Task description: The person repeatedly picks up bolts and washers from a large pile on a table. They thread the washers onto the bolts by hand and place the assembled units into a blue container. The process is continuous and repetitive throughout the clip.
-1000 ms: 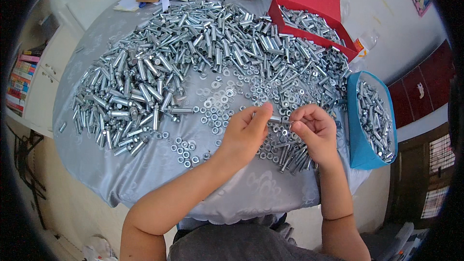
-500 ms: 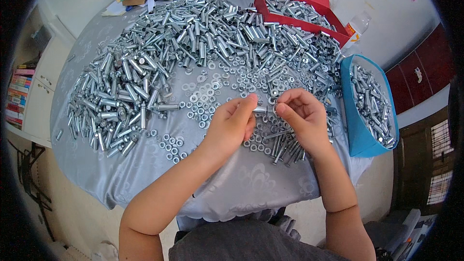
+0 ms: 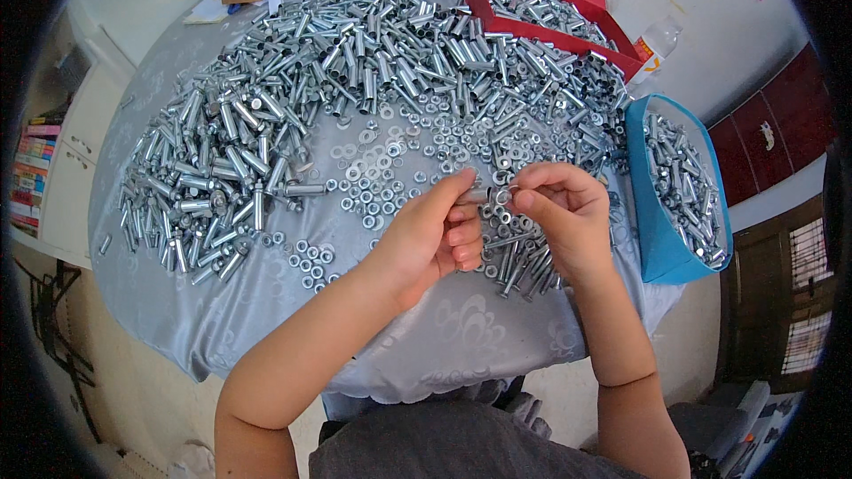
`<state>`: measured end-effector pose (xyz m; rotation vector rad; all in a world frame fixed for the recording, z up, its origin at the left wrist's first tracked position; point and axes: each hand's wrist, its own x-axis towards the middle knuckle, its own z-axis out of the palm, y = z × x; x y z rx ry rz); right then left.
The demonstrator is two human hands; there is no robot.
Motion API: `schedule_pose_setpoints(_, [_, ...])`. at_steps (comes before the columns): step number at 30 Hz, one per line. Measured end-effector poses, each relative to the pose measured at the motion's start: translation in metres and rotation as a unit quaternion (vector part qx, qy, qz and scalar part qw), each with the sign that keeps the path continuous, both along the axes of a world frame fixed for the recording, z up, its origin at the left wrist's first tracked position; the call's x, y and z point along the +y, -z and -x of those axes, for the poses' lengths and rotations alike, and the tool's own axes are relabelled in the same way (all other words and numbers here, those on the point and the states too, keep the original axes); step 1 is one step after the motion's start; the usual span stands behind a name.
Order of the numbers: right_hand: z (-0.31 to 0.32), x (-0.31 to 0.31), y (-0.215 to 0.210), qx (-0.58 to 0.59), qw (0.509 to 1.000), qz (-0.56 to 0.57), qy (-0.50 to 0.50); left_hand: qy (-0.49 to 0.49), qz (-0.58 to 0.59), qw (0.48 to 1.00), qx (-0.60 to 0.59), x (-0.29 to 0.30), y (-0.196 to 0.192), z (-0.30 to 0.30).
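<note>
A metal sleeve (image 3: pixel 477 196) is gripped by the left hand (image 3: pixel 430 239); at its three o'clock end, a small ring (image 3: pixel 503 197) is pinched in the right hand's (image 3: pixel 564 213) grip. Beyond, a blue bin (image 3: pixel 655 244) is set at the desk's (image 3: pixel 497 350) three o'clock.

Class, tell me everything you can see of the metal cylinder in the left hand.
The metal cylinder is silver-grey, shiny and smooth-sided. It lies roughly level across the view, gripped by the left hand, which hides its left part. Its right end points toward the right hand, which holds a small ring close to that end; whether the two pieces touch cannot be told. The cylinder is held above the grey-covered table.
</note>
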<state>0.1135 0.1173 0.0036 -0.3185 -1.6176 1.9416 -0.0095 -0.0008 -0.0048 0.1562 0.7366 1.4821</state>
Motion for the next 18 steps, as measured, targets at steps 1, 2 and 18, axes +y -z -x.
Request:
schedule_pose_setpoints(1, [0.0,0.0,-0.001,-0.005,1.0,-0.001,-0.002,0.006,-0.002,1.0,-0.008,0.0,-0.001,0.0])
schedule_pose_setpoints(2, [-0.001,-0.001,-0.002,-0.01,1.0,-0.001,-0.004,0.005,0.003,1.0,-0.022,0.001,-0.002,0.0])
schedule_pose_setpoints(18, [0.0,0.016,0.007,-0.199,0.787,-0.568,0.135,-0.075,0.017,0.993,-0.088,0.001,0.001,0.013])
